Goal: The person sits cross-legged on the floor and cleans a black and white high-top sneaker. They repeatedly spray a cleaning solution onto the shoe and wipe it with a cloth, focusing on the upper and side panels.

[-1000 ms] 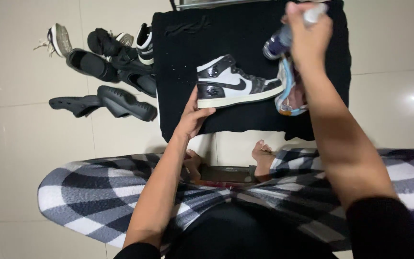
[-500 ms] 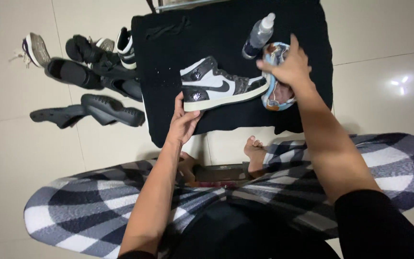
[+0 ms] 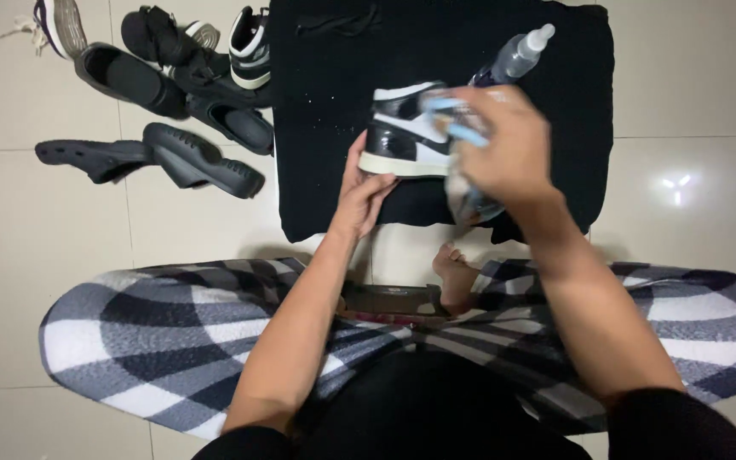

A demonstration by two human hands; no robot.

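The black-and-white high-top sneaker (image 3: 402, 132) lies on its side on the black cloth (image 3: 334, 77), at 12 o'clock from my lap. My left hand (image 3: 364, 192) grips its heel end: fingers partly closed, thumb and fingertips pressed on the sole edge and heel. My right hand (image 3: 504, 145) is closed around a crumpled rag (image 3: 466, 192) with light blue and pale patches; rag and hand cover the front half of the sneaker. The picture is blurred here, so I cannot tell whether the rag touches the leather.

One clear spray bottle (image 3: 517, 53) with a white nozzle lies on the cloth at 1 o'clock from the sneaker, just beyond my right hand, apart from it.

At 10 o'clock, off the cloth on the pale tiled floor (image 3: 44, 238), is a pile of footwear: about four black clogs or slides (image 3: 189, 158), one black-and-white sneaker (image 3: 250, 51) against the cloth edge, and one shoe sole-up (image 3: 61, 21) at the far corner. The exact count is unclear where they overlap.

At 6 o'clock, my bare toes (image 3: 453, 264) rest on the floor between my checked grey-and-white trouser legs (image 3: 172, 332).
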